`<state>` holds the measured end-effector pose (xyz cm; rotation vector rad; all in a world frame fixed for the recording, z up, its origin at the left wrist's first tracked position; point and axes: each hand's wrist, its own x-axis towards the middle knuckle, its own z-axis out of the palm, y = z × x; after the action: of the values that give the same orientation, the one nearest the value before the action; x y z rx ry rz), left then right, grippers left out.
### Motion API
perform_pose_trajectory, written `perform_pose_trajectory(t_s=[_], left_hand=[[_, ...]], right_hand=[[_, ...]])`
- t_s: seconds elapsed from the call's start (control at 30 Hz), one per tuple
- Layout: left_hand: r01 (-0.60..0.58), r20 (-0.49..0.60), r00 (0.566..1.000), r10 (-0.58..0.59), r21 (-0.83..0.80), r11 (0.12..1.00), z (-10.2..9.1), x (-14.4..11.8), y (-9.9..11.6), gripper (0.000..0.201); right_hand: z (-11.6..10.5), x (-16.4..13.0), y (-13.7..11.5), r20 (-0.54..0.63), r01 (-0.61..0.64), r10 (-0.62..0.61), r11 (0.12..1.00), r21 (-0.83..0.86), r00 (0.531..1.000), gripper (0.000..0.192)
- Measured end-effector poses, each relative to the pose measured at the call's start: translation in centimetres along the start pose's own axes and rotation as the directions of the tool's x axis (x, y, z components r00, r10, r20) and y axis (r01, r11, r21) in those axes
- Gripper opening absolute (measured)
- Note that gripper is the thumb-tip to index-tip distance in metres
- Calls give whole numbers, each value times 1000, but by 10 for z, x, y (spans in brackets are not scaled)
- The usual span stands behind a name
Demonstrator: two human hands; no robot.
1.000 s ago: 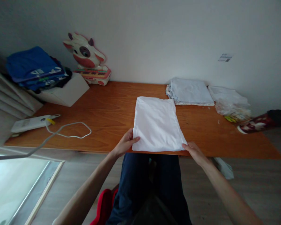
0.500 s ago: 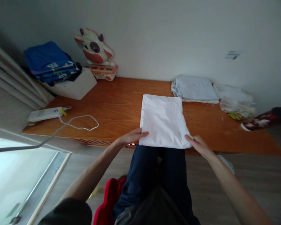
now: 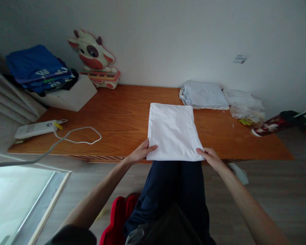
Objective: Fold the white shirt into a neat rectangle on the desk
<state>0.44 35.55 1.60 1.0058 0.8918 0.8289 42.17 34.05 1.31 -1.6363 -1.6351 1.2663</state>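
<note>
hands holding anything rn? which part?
Both grip the folded white cloth at its near edge: left hand at the near-left corner, right hand at the near-right corner.

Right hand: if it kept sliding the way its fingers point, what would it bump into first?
The right hand points up-left, already touching the near right corner of the folded white cloth on the wooden table. Going on, it would probably just push into that cloth first.

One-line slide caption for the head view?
Left hand and right hand grip the near corners of a folded white cloth on a wooden table.
</note>
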Motion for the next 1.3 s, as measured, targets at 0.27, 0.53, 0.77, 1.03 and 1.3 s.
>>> perform_pose_trajectory(t_s=[0.27, 0.53, 0.77, 1.03, 1.3], left_hand=[[204, 18, 979, -203, -137, 969, 3, 11, 9, 69], [144, -162, 975, -151, -55, 988, -12, 20, -2, 74], [152, -257, 956, -139, 30, 988, -18, 20, 7, 66], [24, -301, 953, -21, 7, 1000, -27, 102, 41, 44], [-53, -379, 924, 43, -17, 998, -33, 175, 62, 43]], right_hand=[[-4, -1, -11, 119, 110, -124, 987, 121, 985, 66], [-3, -2, 0, 126, 80, -98, 987, 141, 987, 61], [3, 5, -13, -79, 56, -33, 948, 312, 996, 73], [-22, 102, -51, -78, 54, -31, 946, 319, 996, 49], [-31, 184, -67, -36, -4, 23, 891, 454, 999, 39]])
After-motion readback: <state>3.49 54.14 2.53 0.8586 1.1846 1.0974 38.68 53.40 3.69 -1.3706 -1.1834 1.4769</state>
